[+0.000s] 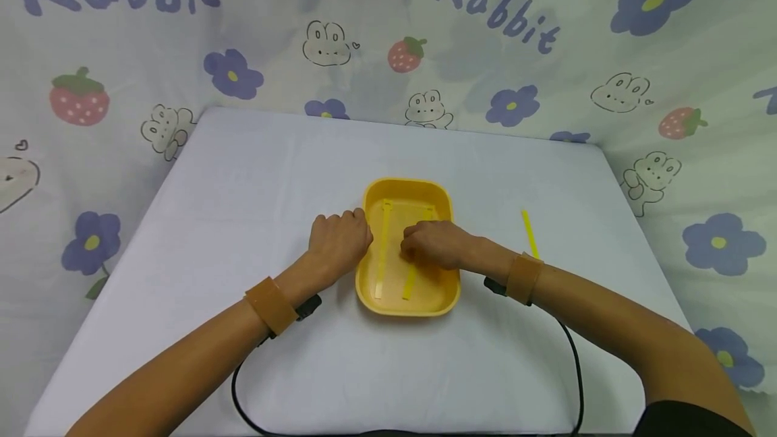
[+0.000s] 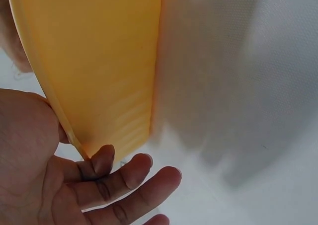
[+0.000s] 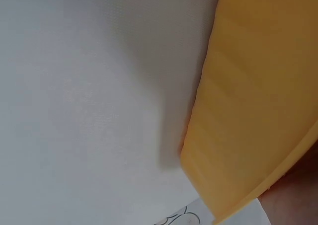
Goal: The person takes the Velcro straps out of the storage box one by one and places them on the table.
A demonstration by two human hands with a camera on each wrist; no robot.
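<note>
"What's the setting?"
"A rabbit-printed curtain (image 1: pixel 376 5) behind a white-covered table (image 1: pixel 273 174)."
"And the yellow tray (image 1: pixel 407 312)?"
"On the table. The left hand (image 1: pixel 342 241) pinches its left rim; the right hand (image 1: pixel 436 243) is inside, fingers curled down over one yellow strip (image 1: pixel 409 283). Pinching it? I can't tell."
"Other strips?"
"A left strip (image 1: pixel 383 248) in the tray, a loose strip (image 1: pixel 530 235) right of it."
</note>
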